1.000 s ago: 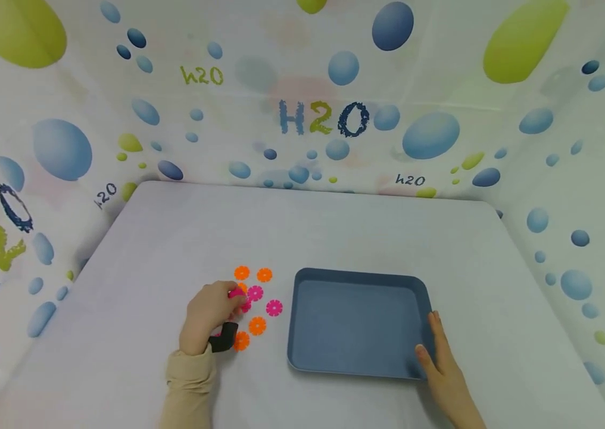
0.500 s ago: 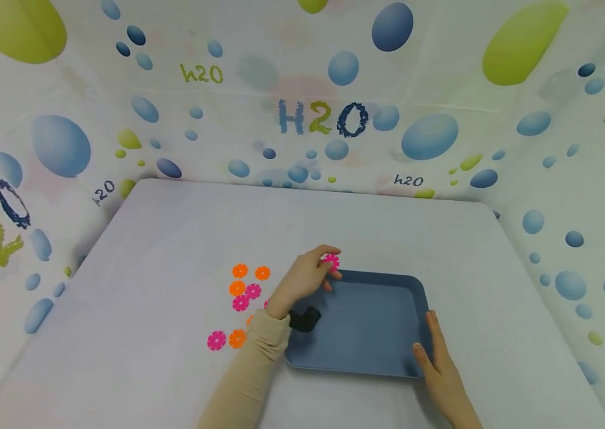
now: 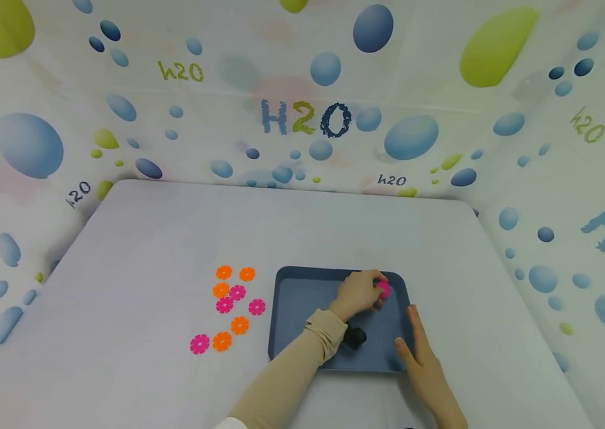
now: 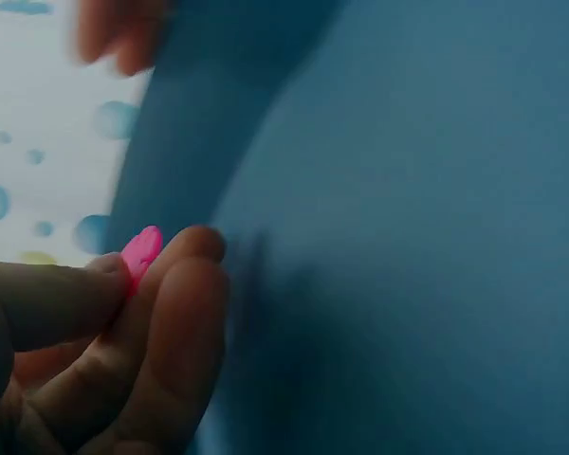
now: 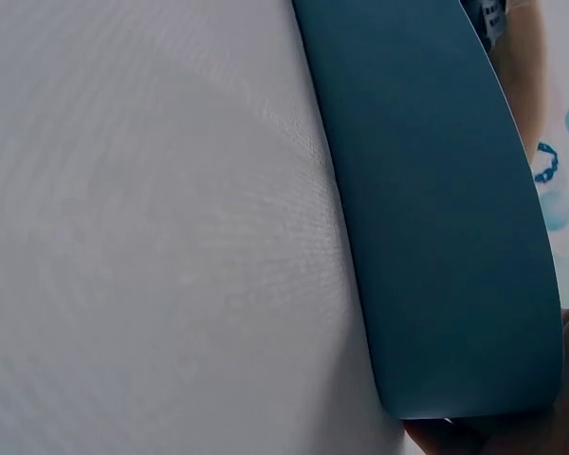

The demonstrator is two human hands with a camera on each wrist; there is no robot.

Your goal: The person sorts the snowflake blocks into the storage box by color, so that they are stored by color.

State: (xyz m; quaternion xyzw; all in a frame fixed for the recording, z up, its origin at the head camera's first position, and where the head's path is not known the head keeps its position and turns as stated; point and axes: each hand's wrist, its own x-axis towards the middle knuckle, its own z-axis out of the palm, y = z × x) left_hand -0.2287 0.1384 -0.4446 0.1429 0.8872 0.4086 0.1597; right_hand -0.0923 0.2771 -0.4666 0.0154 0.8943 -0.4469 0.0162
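My left hand (image 3: 357, 294) reaches over the far right part of a blue-grey rectangular tray (image 3: 302, 322). Between thumb and fingers it pinches a pink notched disc (image 3: 383, 289), seen edge-on as a thin pink piece (image 4: 142, 254) in the left wrist view. At the tray's right side my right hand (image 3: 423, 370) lies with fingers extended, touching the rim, thumb over the near right corner. The right wrist view shows the tray's outer wall (image 5: 436, 209) standing on the white table, with part of a finger at its lower end.
Left of the tray, several orange discs (image 3: 240, 325) and pink discs (image 3: 256, 307) lie scattered on the white table (image 3: 136, 250). A black wrist device (image 3: 355, 338) hangs at the left wrist, over the tray. Patterned cloth walls (image 3: 217, 137) enclose the table's back and sides.
My left hand has picked up a pink disc from the scattered group and carried it right, over the tray. The right hand stays at the tray's side. The head view has shifted slightly.
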